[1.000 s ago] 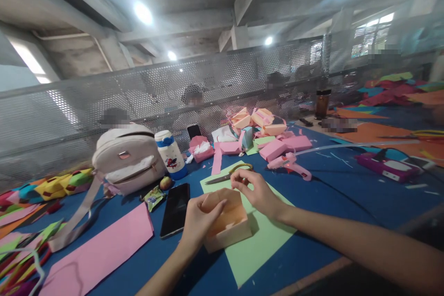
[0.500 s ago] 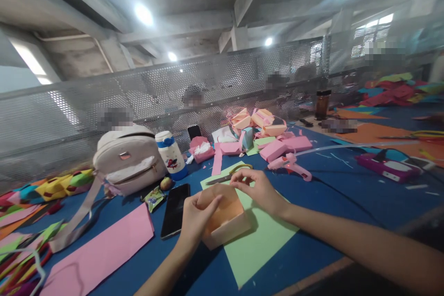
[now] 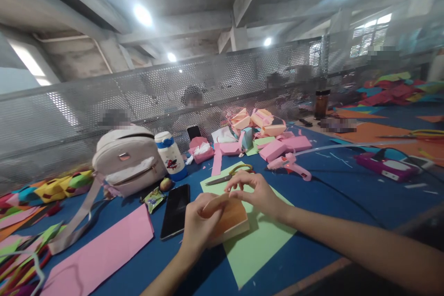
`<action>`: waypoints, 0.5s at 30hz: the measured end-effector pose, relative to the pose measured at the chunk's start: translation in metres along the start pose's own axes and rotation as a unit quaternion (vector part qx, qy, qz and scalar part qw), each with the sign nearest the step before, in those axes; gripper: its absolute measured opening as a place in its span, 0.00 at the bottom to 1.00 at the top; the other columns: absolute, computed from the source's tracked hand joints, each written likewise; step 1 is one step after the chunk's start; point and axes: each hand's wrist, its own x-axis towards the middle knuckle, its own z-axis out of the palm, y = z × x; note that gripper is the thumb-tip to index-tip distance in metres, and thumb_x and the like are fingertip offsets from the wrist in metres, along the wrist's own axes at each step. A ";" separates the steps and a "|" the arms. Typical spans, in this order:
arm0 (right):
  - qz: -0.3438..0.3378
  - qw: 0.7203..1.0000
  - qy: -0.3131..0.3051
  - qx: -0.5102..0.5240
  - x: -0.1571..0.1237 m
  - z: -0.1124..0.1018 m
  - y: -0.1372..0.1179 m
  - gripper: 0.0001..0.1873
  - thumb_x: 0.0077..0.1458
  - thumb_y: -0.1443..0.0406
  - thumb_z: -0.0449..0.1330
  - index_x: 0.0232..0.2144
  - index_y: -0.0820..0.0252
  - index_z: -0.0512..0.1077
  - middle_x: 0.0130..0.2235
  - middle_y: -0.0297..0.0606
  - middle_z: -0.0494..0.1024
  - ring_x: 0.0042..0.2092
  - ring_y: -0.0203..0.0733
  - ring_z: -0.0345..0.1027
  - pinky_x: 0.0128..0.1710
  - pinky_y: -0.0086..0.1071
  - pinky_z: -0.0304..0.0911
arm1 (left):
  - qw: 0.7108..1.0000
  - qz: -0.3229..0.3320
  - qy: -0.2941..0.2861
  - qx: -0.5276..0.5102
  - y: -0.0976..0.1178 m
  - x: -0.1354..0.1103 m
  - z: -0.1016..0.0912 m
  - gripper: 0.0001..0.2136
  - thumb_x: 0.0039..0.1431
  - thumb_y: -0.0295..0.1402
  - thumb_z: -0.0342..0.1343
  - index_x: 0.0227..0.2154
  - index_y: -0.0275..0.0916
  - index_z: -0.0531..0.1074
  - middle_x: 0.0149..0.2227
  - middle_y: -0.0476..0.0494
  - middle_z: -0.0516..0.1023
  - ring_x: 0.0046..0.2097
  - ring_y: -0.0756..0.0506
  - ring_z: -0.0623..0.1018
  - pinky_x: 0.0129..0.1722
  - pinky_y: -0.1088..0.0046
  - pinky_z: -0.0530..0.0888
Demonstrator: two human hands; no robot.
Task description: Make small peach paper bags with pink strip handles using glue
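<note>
A small light-orange paper box is tilted over a light-green paper sheet. My left hand grips the box's left side, thumb inside and fingers behind the wall. At the top of the far flap, my right hand is closed in a pinch; its fingertips touch the flap's edge. Just beyond my right hand lie scissors with yellow-green handles on the green sheet. A black phone lies left of my left hand.
A pink glue gun with a cable rests to the right, near a purple power strip. Folded pink paper, a backpack and a bottle are on the left. Orange paper pieces are heaped at the back.
The paper box has tipped, so its far flap leans toward me and its opening looks narrower. My right fingers have shifted slightly left onto the flap's edge.
</note>
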 end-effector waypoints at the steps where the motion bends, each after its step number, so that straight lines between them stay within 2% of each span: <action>1: -0.010 1.000 -0.001 -0.001 -0.001 0.001 -0.001 0.07 0.53 0.60 0.67 0.29 0.56 0.79 0.32 0.36 0.79 0.37 0.41 0.67 0.36 0.32 0.60 | 1.000 0.025 -0.001 0.009 0.001 0.000 0.000 0.08 0.55 0.33 0.60 0.25 0.35 0.80 0.25 0.44 0.80 0.29 0.46 0.77 0.30 0.75 0.71; 6: 0.000 1.000 -0.009 0.027 -0.002 0.003 -0.003 0.09 0.53 0.60 0.68 0.26 0.58 0.76 0.29 0.33 0.74 0.33 0.38 0.63 0.35 0.31 0.56 | 0.997 0.076 -0.018 0.029 0.005 0.000 0.001 0.08 0.57 0.31 0.59 0.25 0.37 0.79 0.25 0.46 0.81 0.29 0.47 0.78 0.32 0.76 0.72; 9: 0.065 0.991 -0.014 0.120 -0.004 0.006 -0.003 0.13 0.52 0.57 0.68 0.27 0.59 0.74 0.29 0.31 0.71 0.32 0.36 0.60 0.34 0.30 0.55 | 0.996 0.081 -0.012 0.042 0.007 0.000 0.001 0.09 0.57 0.30 0.59 0.22 0.37 0.77 0.23 0.46 0.79 0.28 0.48 0.76 0.30 0.76 0.71; 12: 0.142 0.965 0.009 0.222 -0.006 0.012 -0.002 0.15 0.49 0.55 0.70 0.28 0.59 0.72 0.28 0.29 0.68 0.32 0.35 0.60 0.34 0.29 0.54 | 0.995 0.084 -0.003 0.059 0.008 0.000 0.002 0.10 0.56 0.29 0.59 0.20 0.36 0.75 0.20 0.47 0.76 0.26 0.49 0.73 0.28 0.77 0.69; 15: 0.185 0.943 0.032 0.273 -0.009 0.015 0.000 0.16 0.46 0.56 0.72 0.28 0.59 0.72 0.28 0.29 0.68 0.33 0.35 0.60 0.35 0.29 0.53 | 0.995 0.082 0.003 0.064 0.008 0.000 0.003 0.10 0.55 0.30 0.59 0.19 0.36 0.74 0.19 0.48 0.74 0.25 0.49 0.72 0.27 0.78 0.68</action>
